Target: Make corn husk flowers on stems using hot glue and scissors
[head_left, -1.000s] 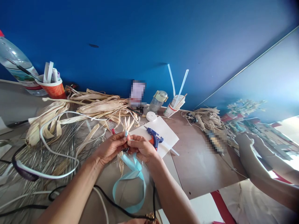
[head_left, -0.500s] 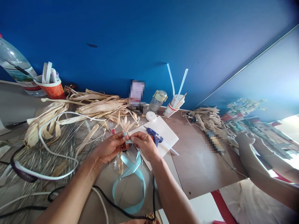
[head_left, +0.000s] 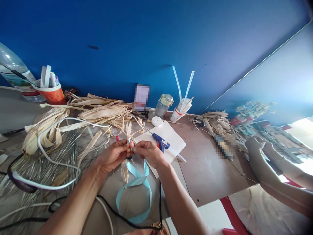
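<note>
Between the fingertips of my left hand (head_left: 113,153) is a small pale corn husk flower (head_left: 128,129), its pointed petals upright. Light blue ribbon wraps its base. My right hand (head_left: 150,152) pinches at that base, close against the left fingers; the ribbon's exact path there is partly hidden. A long light blue ribbon (head_left: 140,180) hangs below the right hand and curls in a loop on the table. Just beyond the right hand, a blue glue gun (head_left: 160,142) lies on white paper (head_left: 176,141).
Dried corn husks (head_left: 102,112) and thin wires (head_left: 70,147) cover the left side. A white cable (head_left: 56,187) and black cable (head_left: 122,219) cross the front. Behind stand a glass jar (head_left: 162,106), paper cup (head_left: 176,115) and orange cup (head_left: 52,94). Another person's arms (head_left: 269,169) are at right.
The flower has turned, so its petals look narrower and more bunched. Both hands stay together at its base. The view has shifted slightly.
</note>
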Demonstrator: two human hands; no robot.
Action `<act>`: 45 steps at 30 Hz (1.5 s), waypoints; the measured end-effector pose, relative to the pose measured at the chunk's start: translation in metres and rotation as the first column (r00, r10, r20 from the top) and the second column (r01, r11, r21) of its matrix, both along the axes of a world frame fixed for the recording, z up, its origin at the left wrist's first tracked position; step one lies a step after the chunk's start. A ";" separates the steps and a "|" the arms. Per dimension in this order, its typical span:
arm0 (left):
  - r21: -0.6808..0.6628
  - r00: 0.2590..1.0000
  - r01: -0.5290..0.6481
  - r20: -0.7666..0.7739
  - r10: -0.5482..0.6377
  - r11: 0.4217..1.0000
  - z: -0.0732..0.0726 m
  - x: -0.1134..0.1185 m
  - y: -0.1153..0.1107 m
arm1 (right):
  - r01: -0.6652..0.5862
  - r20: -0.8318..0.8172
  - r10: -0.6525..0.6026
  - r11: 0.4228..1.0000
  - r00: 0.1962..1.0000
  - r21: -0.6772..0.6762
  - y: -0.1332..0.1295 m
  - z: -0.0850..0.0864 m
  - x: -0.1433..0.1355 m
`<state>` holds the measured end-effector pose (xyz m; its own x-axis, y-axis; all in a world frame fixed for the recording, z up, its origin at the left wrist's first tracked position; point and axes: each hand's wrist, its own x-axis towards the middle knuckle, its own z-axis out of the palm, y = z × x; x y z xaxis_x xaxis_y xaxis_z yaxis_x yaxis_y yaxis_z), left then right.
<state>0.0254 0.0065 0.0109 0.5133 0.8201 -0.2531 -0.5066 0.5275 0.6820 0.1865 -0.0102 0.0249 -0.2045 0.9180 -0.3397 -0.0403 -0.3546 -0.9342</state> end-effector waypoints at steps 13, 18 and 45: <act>-0.001 0.994 -0.106 -0.029 0.106 0.994 -0.004 0.000 0.001 | -0.115 -0.253 0.066 0.976 0.965 -0.183 0.001 -0.002 -0.005; -0.006 0.998 -0.060 0.024 0.060 0.998 0.000 -0.001 0.001 | -0.154 -0.343 0.070 0.963 0.937 -0.223 0.001 -0.001 -0.004; -0.091 0.989 -0.148 -0.003 0.148 0.985 0.001 0.003 0.001 | -0.176 -0.362 0.080 0.954 0.929 -0.242 0.001 -0.006 -0.006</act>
<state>0.0288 0.0075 0.0118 0.3889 0.8610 -0.3278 -0.5861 0.5058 0.6329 0.1808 -0.0088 0.0187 -0.4626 0.7618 -0.4535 -0.2795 -0.6107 -0.7409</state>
